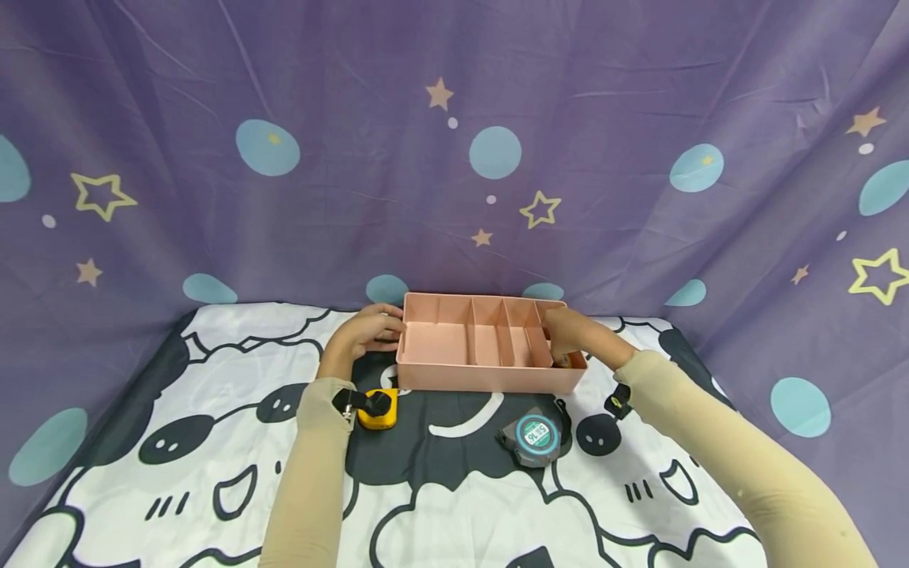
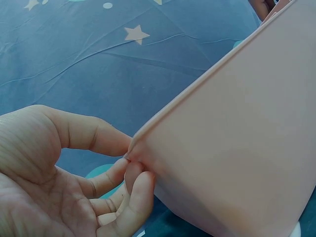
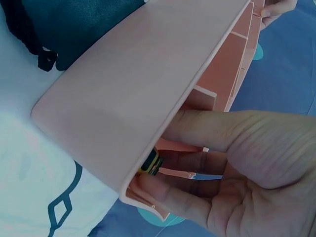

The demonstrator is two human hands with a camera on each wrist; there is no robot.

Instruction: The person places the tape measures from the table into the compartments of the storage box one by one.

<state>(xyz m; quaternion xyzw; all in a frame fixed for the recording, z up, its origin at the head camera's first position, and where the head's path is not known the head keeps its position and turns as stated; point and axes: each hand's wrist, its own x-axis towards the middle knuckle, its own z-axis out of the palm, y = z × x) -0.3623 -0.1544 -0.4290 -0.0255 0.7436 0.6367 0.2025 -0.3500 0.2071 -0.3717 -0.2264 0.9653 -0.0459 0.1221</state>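
Note:
A pink divided organizer box (image 1: 483,379) stands on the cloth near the backdrop. At its left end my left hand (image 1: 364,330) holds the corner, thumb and bent fingertips against the rim and end wall. My right hand (image 1: 566,331) reaches down into the rightmost compartment. There, in the right wrist view, its fingers curl about a small black-and-yellow thing (image 3: 152,162), mostly hidden by the box wall and fingers; I cannot tell its kind. The other compartments show bare floors in the head view.
In front of the box lie a yellow tape measure (image 1: 384,420), partly behind my left wrist's camera, and a grey tape measure (image 1: 537,439) with a blue ring and dark strap. A purple curtain (image 1: 454,197) hangs behind the box. The black-and-white patterned cloth (image 1: 454,521) spreads below.

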